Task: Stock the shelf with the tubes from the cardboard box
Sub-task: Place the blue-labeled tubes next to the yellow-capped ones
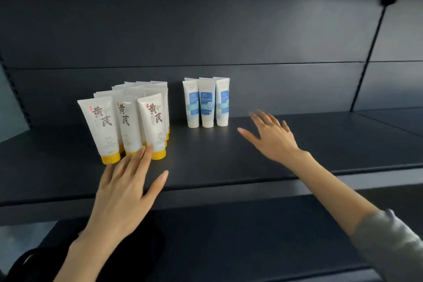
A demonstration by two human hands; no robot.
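Overall, the shelf (pixel 229 151) carried two groups of tubes, all standing on their caps. The larger group, the yellow-capped tubes (pixel 128 119), stood left of centre in several rows. The smaller group, three blue-labelled tubes (pixel 207 103), stood near it to the right, close to the back panel.

The left hand (pixel 123 192) reached over the shelf's front edge. Its fingers (pixel 146 155) were straight and spread, and the tips were at the caps of the front yellow-capped row. Whether they touched could not be told. The right hand (pixel 274 137) hovered over bare shelf just right of the blue-labelled tubes, spread wide and holding nothing.

Handling, by judgement:
- Each tube was probably light, with a soft, squeezable body and a smooth, rather slippery skin.
- The cap was the stiff part and a narrow base, so a standing tube would likely tip easily and knock its neighbours.
- The best hold appeared to be low on the body, just above the cap, with light pressure.

Hidden or unclear:
- The cardboard box was not in view.
- The front row masked the back rows of yellow-capped tubes, so the count was uncertain.
- A dark object (pixel 34 263) at lower left was cut off and could not be identified.
- The small print on the labels was too blurred to read.
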